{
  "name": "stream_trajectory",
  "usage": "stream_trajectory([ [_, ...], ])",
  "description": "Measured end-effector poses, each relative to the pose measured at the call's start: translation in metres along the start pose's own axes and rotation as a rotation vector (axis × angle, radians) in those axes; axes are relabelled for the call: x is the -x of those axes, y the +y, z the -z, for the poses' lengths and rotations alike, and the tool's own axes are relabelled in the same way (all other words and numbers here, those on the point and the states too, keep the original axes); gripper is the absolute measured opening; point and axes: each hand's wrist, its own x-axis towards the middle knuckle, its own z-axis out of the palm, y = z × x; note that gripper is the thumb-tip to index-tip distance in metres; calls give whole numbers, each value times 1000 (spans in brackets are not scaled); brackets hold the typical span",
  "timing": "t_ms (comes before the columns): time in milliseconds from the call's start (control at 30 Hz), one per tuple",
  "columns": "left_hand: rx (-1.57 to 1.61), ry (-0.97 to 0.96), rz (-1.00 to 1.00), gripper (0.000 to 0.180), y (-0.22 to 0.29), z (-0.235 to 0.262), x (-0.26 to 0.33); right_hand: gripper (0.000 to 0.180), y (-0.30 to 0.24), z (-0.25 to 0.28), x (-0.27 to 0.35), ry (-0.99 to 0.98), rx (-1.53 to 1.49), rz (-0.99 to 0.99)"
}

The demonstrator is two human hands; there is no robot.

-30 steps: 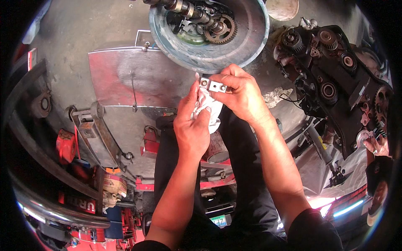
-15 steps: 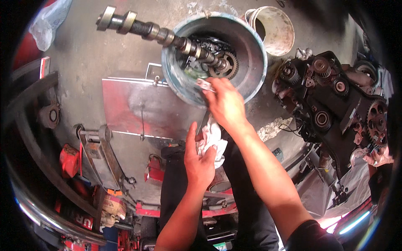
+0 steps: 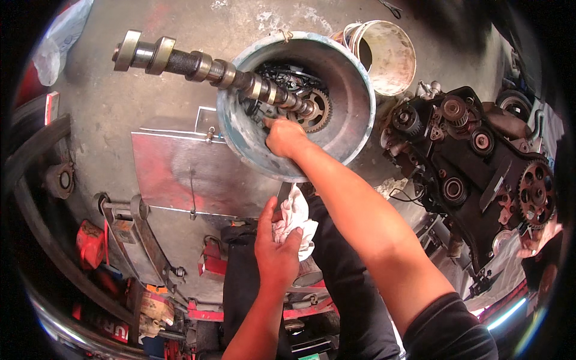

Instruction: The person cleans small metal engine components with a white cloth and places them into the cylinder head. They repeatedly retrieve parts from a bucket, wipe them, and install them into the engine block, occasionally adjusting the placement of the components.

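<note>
Concrete floor (image 3: pixel 108 120), grey and stained, spreads beneath everything, with a dull metal sheet (image 3: pixel 165 174) lying left of a grey-blue tub (image 3: pixel 358 138) and a pale, grubby bucket (image 3: pixel 393 60) tipped on its side beyond it. Off to the right stands a dark engine (image 3: pixel 468 159) with pulleys and a toothed wheel; at left sit a worn steel frame (image 3: pixel 137 243) and a red metal piece (image 3: pixel 90 245). A camshaft (image 3: pixel 201 66) slants out over the tub's left rim, its gear (image 3: pixel 324 111) down inside. The left hand (image 3: pixel 278 252) pinches a crumpled white cloth (image 3: pixel 295 217) between thumb and fingers, just below the tub; a dark flat strip (image 3: pixel 284 192) beside the cloth is mostly covered. The right hand (image 3: pixel 285 138) reaches into the tub below the camshaft, fingertips turned away, so whether they grip anything cannot be told. Dark parts (image 3: pixel 288 78) behind the shaft blur together. Another person's hand (image 3: pixel 533 241) is cut off by shadow at the right rim.
</note>
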Motion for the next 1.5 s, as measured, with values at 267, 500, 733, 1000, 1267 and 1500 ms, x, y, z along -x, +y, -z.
stream_trajectory([
  [267, -4, 97, -16, 45, -6, 7, -18, 26, 19, 112, 70, 572, -369, -14],
  [500, 279, 438, -619, 43, 186, 90, -101, 22, 58, 102, 114, 801, -753, 83],
  [733, -458, 163, -550, 46, 272, 88, -162, 17, 65, 36, 208, 651, -1186, -209],
  [1000, -1319, 22, -343, 47, 312, 87, -131, 16, 71, 24, 237, 574, -1181, -200],
  [1267, -1202, 65, -320, 45, 225, 101, -10, 21, 57, 123, 138, 699, -740, 54],
  [1500, -1209, 267, -493, 33, 140, 90, 71, 32, 48, 114, 50, 585, -253, 224],
])
